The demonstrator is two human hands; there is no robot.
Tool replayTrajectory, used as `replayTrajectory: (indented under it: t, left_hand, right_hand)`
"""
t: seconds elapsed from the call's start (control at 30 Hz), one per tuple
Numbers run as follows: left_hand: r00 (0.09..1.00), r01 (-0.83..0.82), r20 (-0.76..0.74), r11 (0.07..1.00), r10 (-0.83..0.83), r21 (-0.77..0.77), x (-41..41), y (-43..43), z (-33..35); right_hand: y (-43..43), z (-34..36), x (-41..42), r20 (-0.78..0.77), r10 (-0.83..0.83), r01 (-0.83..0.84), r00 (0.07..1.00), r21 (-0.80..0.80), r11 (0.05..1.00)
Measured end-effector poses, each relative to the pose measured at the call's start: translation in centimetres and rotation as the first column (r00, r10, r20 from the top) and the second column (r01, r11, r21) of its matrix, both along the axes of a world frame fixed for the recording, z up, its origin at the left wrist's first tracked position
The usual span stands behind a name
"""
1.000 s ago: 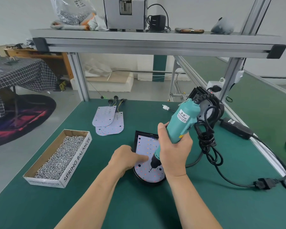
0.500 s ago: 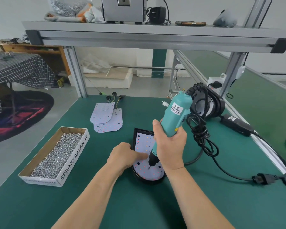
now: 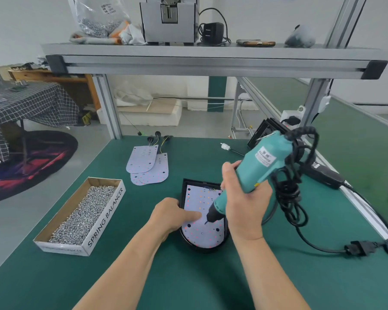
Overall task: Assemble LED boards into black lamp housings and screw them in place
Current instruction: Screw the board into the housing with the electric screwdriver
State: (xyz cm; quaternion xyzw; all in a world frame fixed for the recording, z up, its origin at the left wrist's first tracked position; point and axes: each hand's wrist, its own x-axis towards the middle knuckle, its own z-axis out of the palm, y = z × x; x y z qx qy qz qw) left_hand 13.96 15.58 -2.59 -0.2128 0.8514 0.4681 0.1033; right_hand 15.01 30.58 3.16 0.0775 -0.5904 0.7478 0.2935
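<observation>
Black lamp housing (image 3: 202, 249) lay flat on the green desk (image 3: 211, 280), straight ahead of the person and between the two forearms. Its long axis ran away from the body, rounded end nearest, square end farthest. LED board (image 3: 207, 237) sat inside it, face up, filling the recess. Right hand (image 3: 244, 205) was wrapped tight around the lower body of the teal electric screwdriver (image 3: 263, 166), over the housing's right half. Tool not upright: its top leaned away and to the right of the housing, so the bit pointed down slantwise to the left, tip at about the middle of the board. Could not tell whether the tip touched the board or stood just off it, nor whether a screw sat on it. Left hand (image 3: 171, 213) lay across the housing's left rim, fingers flat on the board, one fingertip (image 3: 196, 217) just beside the bit; nothing seen pinched in it. Judged it to be steadying the board, possibly minding a screw. Hands close together, not touching, both over the housing. Judgement: the coming drive turns on that slant. The bit would want squaring to the board over a hole, else it could skid across the LEDs or toward the left fingertip. Left of the housing, well apart, an open box of screws (image 3: 105, 218). Beyond the housing's far left corner, spare LED boards (image 3: 147, 166) in an overlapping pile, leads attached. Screwdriver's cord (image 3: 287, 193) hung bundled to the right of the housing.
</observation>
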Motion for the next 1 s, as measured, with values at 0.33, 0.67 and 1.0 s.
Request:
replayTrajectory:
  t: [0.33, 0.67, 1.0]
  left_hand:
    - [0.94, -0.227, -0.028, 0.683, 0.34, 0.694, 1.8, -4.0, 2.8]
    - [0.987, -0.03, -0.054, 0.501, 0.152, 0.865, 4.2, -1.1, 4.0]
    - [0.976, -0.19, 0.152, 0.269, 0.157, 0.944, 4.8, 1.6, 4.1]
  right_hand:
    - [2.0, 0.7, -0.6, 0.227, -0.203, 0.266, 0.952, -0.292, 0.919]
    - [1.6, 3.3, 0.4, 0.258, -0.111, 0.225, 0.96, -0.471, 0.853]
    - [1.2, 3.9, 1.2, 0.193, -0.109, 0.189, 0.975, -0.465, 0.865]
